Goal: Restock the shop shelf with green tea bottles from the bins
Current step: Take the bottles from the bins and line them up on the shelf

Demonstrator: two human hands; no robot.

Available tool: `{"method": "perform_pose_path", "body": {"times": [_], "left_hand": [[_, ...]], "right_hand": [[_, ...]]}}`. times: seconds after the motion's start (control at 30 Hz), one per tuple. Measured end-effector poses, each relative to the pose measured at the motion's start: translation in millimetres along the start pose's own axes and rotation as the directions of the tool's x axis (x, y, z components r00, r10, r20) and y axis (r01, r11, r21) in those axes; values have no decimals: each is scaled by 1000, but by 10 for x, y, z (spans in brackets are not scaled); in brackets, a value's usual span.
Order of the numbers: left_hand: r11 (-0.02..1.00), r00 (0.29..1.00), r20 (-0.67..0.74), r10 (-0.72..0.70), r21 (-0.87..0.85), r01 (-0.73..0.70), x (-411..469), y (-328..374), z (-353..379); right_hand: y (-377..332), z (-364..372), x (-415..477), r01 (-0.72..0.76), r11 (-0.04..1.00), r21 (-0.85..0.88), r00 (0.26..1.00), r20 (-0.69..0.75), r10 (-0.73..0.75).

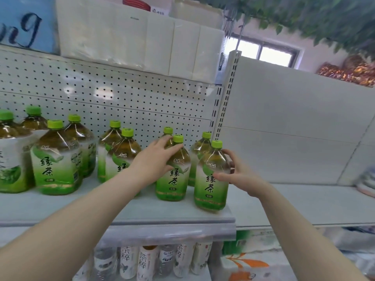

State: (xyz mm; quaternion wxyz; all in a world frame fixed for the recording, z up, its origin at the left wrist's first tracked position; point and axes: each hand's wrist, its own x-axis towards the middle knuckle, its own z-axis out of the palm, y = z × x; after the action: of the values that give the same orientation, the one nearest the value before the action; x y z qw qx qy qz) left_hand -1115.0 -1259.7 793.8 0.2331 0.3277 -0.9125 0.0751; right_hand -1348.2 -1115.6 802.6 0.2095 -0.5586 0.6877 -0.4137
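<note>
Right hand (pixel 237 175): thumb in front, fingers behind, clasping end bottle (pixel 211 179). Bottle upright at 9 o'clock of my palm, near shelf (pixel 121 209) front edge. Left hand (pixel 156 159) curved over shoulder of next bottle (pixel 173 175), at its 3 o'clock, also upright. Likely push both toward 12 o'clock. Count: ten on shelf, five front-back pairs.

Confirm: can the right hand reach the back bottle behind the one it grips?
Probably not directly. The right hand grips the front bottle, which stands before the back bottle; only its cap and shoulder show. From above looks free. The left hand holds the neighbouring bottle.
</note>
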Motion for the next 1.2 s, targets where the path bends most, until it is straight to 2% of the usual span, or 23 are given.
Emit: {"method": "perform_pose_path", "body": {"times": [0.17,0.33,0.43,0.57,0.67,1.2], "left_hand": [[1000,1000,-20,15,0,-15,-15,-20,114],[1000,998,-54,23,-16,-24,-18,-21,149],[1000,997,-68,26,-14,-27,-24,-31,165],[1000,997,-80,22,1,-22,-26,-14,161],[1000,997,-80,14,5,-13,-23,-18,164],[998,999,-37,-40,52,42,-48,68,111]], "right_hand": [[120,14,143,-30,998,60,999,41,28],[58,-71,199,-29,982,-188,998,50,39],[-62,65,217,-44,939,-340,997,-75,20],[-72,354,291,-154,837,-525,957,-291,-6],[-56,403,344,-167,838,-520,948,-319,-9],[-41,259,361,-92,813,-575,971,-232,-54]]}}
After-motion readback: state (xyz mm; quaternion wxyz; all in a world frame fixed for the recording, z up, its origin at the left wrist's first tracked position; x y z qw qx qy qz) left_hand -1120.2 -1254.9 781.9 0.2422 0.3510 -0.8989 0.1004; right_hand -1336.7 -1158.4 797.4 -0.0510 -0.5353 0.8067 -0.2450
